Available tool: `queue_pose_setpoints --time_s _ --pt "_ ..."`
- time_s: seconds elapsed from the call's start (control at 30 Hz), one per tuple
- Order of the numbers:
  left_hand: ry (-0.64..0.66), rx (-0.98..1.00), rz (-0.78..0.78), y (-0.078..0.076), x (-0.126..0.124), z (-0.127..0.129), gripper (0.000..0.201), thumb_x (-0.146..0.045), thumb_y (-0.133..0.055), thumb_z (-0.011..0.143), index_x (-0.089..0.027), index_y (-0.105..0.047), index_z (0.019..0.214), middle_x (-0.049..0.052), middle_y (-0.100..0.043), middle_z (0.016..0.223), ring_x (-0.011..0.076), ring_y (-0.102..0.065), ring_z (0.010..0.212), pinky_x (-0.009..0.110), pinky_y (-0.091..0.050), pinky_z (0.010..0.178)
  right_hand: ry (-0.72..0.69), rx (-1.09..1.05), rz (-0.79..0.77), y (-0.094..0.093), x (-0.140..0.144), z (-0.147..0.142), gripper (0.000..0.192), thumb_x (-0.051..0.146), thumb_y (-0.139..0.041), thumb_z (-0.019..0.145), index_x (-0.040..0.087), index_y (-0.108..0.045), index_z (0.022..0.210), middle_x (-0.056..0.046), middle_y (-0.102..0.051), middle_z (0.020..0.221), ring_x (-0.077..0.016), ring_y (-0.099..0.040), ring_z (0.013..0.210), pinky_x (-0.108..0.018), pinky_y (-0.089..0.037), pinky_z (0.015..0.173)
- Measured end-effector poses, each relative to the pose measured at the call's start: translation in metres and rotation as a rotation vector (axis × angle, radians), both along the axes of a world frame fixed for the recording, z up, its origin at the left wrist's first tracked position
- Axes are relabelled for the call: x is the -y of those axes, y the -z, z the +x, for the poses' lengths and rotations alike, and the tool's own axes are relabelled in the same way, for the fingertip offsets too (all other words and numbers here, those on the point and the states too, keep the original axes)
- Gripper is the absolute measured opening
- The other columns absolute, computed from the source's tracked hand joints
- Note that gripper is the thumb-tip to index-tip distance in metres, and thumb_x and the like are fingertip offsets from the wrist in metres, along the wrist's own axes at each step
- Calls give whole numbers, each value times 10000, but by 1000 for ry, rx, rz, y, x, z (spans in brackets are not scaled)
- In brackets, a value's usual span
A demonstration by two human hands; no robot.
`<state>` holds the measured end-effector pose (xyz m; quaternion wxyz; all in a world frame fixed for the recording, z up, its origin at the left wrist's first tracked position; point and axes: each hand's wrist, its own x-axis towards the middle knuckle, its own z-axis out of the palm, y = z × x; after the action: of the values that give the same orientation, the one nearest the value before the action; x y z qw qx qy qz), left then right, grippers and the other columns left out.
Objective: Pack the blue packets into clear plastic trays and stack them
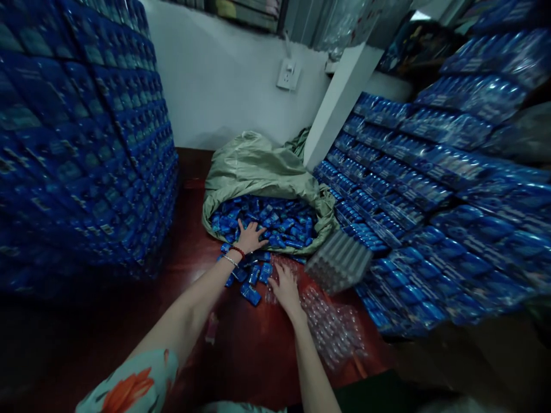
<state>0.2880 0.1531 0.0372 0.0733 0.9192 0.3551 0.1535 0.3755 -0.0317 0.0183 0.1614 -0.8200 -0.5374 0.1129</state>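
Observation:
My left hand (251, 236) reaches into the mouth of a pale green sack (258, 158), its fingers spread over a heap of small blue packets (286, 221). A red bracelet and a silvery bangle circle that wrist. Several more blue packets (250, 293) have spilled onto the red surface in front of the sack. Lower and to the right, my right hand (286, 285) rests beside the spilled packets with its fingers apart, at the edge of a clear moulded plastic tray (329, 324). Nothing shows in its grasp.
A grey ridged stack of trays (340, 261) leans right of the sack. Tall walls of wrapped blue packs stand at left (86, 143) and right (413, 183). Behind are a white wall (215, 74) with a socket (288, 74) and a slanting white post (340, 103).

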Motion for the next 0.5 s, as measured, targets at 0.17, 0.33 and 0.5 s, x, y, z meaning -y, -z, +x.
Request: queue_pose_setpoints --time_s 0.17,0.33,0.5 --pt "-64 -3 -40 15 26 -30 477 -431 -469 875 -228 -474 1306 161 -443 1282 322 -436 1173 654 -173 1021 -98 -46 -43 1 -5 8 564 349 -478 847 198 -378 1381 -135 -421 1372 -285 -392 1261 -428 -342 1011" --pt "-188 57 -90 34 72 -71 414 -427 -418 902 -217 -534 1240 137 -476 1217 286 -467 1128 522 -312 1008 -180 -17 -76 4 2 -17 676 407 -528 816 212 -295 1419 -140 -400 1374 -307 -348 1279 -503 -280 1023" --pt "-229 80 -53 48 108 -111 469 -418 -407 913 -223 -442 1339 151 -389 1372 311 -376 1252 531 -265 1051 -10 -72 101 10 27 -59 718 189 -507 737 152 -278 1416 -148 -507 1241 -298 -419 1201 -518 -242 1044"
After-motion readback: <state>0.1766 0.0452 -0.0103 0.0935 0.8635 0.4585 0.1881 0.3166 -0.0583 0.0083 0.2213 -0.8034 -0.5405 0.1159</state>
